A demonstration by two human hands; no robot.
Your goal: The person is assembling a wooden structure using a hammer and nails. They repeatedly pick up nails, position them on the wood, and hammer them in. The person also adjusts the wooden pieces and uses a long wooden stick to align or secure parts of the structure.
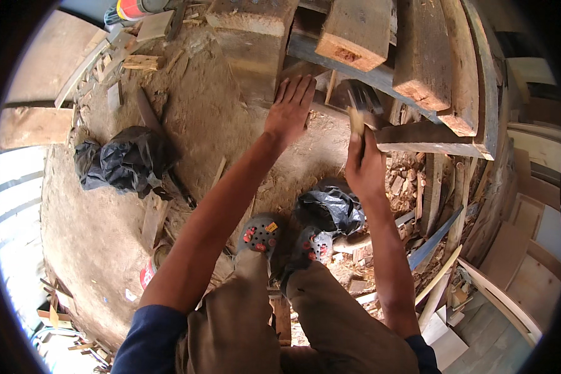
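From the right hand (365, 163), a wooden-handled tool (356, 117) juts forward.

You are facing no words or numbers that can be read. The red object (133, 7) at the upper left is showing coloured markings too small to make out. The red-and-white container (147, 274) at the lower left is showing a partly hidden, blurred label. Your shoes (256, 224) are carrying charms (250, 234), appearing only as red and yellow shapes.
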